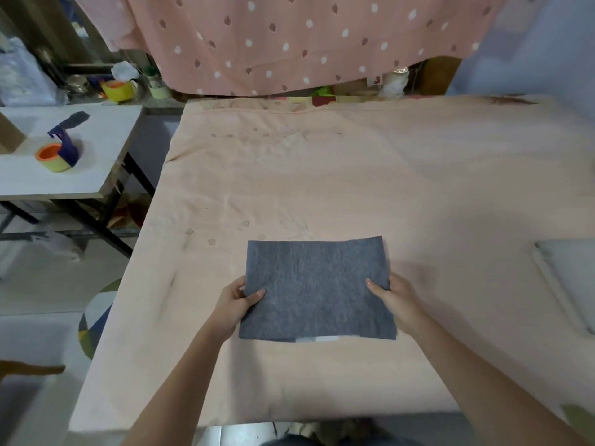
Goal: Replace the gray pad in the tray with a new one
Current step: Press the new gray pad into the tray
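Note:
A gray felt pad (317, 289) is held flat just over the pink-covered table (354, 175), near its front edge. My left hand (236, 304) pinches the pad's left edge, thumb on top. My right hand (394, 300) grips its right edge the same way. A thin white strip (318, 339) peeks out under the pad's near edge; I cannot tell what it belongs to. A pale tray (570, 278) lies at the table's far right, partly cut off by the frame.
A small white side table (80, 149) stands to the left with a roll of yellow tape (56, 157) and a purple strip on it. Clutter and a pink dotted cloth (289, 40) hang behind the table.

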Tool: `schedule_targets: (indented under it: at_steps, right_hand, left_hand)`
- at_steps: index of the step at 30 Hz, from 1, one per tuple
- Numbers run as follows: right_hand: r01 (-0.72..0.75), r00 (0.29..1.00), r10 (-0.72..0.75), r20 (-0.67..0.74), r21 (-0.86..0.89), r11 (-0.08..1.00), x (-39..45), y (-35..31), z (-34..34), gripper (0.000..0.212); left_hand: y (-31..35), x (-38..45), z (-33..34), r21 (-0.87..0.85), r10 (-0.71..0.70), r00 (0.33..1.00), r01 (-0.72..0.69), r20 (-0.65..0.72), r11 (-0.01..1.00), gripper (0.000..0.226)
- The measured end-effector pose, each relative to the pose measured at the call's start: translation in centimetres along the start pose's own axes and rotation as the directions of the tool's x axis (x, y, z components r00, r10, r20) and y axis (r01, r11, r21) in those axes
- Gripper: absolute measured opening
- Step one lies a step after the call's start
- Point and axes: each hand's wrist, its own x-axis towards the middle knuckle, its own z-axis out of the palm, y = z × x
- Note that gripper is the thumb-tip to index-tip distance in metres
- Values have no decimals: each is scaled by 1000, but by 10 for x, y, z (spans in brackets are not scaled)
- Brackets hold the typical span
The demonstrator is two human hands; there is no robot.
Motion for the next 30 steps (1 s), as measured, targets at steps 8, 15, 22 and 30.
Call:
schedule_targets:
  at_steps: [8,15,22,30]
  right_hand:
    - [-5,996,14,-88,104,995,-25,2,-73,36]
    - [61,957,-10,-289,169,984,-77,9,-166,38]
    - [137,862,15,-506,261,956,-141,33,-261,24]
    - [172,770,67,-635,307,936,-195,71,-351,40]
  left_hand:
    - [10,24,63,-13,15,972,-12,234,1000,27]
    - [22,36,180,81,-12,910,-24,414,996,26]
    - [15,18,311,149,-68,837,-17,544,989,23]
    - [-7,-23,425,232,-110,802,-37,587,972,30]
